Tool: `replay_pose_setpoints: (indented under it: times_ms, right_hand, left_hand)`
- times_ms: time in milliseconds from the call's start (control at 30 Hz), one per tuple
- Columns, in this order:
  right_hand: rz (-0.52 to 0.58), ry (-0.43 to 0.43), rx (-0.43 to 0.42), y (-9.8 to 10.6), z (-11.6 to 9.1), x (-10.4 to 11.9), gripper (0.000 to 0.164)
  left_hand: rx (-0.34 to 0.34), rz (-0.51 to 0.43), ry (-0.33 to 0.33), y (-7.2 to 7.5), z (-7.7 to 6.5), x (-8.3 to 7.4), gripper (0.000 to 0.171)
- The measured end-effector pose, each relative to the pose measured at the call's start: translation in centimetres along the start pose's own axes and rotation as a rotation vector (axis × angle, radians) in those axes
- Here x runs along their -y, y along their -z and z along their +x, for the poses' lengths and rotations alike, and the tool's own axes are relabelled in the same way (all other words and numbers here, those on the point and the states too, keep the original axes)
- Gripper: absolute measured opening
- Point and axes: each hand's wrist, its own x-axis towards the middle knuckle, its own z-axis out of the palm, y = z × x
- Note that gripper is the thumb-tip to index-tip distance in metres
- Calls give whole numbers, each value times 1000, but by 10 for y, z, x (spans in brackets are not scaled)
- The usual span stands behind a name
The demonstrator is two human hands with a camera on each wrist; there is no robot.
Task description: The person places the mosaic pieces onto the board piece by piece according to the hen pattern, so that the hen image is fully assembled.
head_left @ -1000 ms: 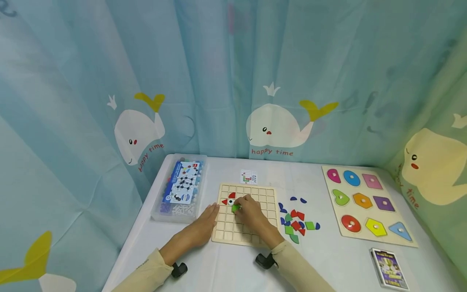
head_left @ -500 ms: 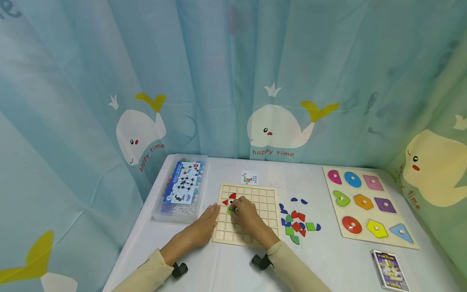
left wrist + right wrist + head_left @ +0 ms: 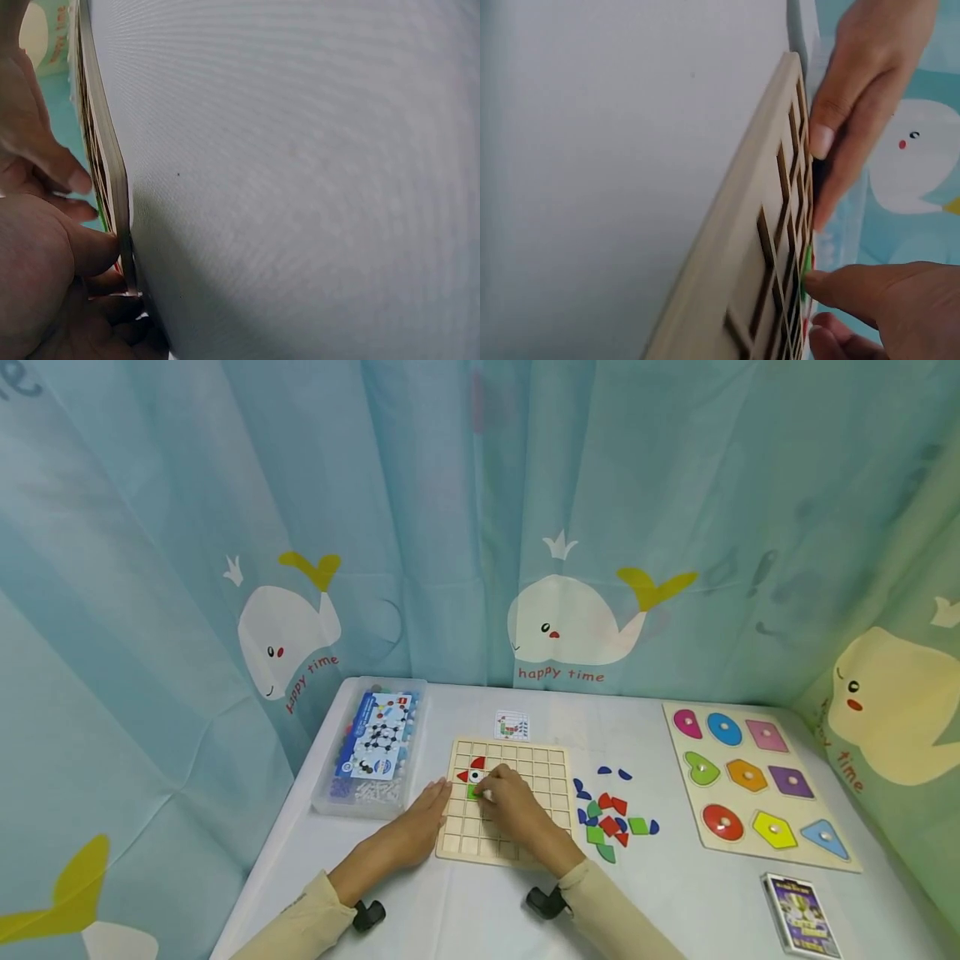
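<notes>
A wooden grid board [image 3: 465, 843] lies on the table, bearing a red quarter-circle tile [image 3: 477, 763], a red triangle tile [image 3: 462, 776], a white eye tile [image 3: 475, 775] and a green square tile [image 3: 472, 792] below the eye. My left hand [image 3: 422, 820] rests along the board's left edge, fingers extended; its thumb [image 3: 94, 250] touches that edge in the left wrist view. My right hand [image 3: 513, 808] is over the grid. In the right wrist view its extended thumb [image 3: 840, 286] presses the green square, while the other fingers are bent beside it and partly hidden.
Loose red, green and blue tiles [image 3: 608, 825] lie right of the board. A pattern card [image 3: 512, 725] is behind it. At left stands a clear box [image 3: 367, 752] of small parts. A shape puzzle board [image 3: 761, 785] and a card case [image 3: 799, 913] lie at right.
The right hand has brought the green square left into the cell below the eye, then shifted slightly right, uncovering the eye and more of the green square. The left hand has stayed put.
</notes>
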Motion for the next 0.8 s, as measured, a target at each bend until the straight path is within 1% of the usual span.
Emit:
replay_pose_setpoints:
  times_ms: [167,233,333,433,533,700,767,800]
  right_hand:
    - [-6,-69,-7,16,-10,-16,14]
    - [-11,-113,-16,26,-17,-25,15]
    - [-4,-188,-4,47,-29,-42,16]
    - [-18,-255,18,68,-45,-61,21]
    - [-53,-337,42,89,-63,-78,28]
    - [-94,-499,128,120,-92,-103,41]
    - [-100,-527,161,128,-102,-111,44]
    - [-100,-526,172,131,-107,-115,44]
  left_hand:
    - [1,-21,15,-1,0,-1,56]
    - [2,-21,18,-1,0,-1,56]
    - [-1,-23,15,0,-1,-1,56]
    - [-5,-28,18,-2,0,1,57]
    - [-4,-29,16,-4,0,3,57]
    - [4,-25,7,-1,-2,-1,57]
    - [2,-24,6,1,-3,-2,56]
    - [4,-22,9,2,-3,-3,56]
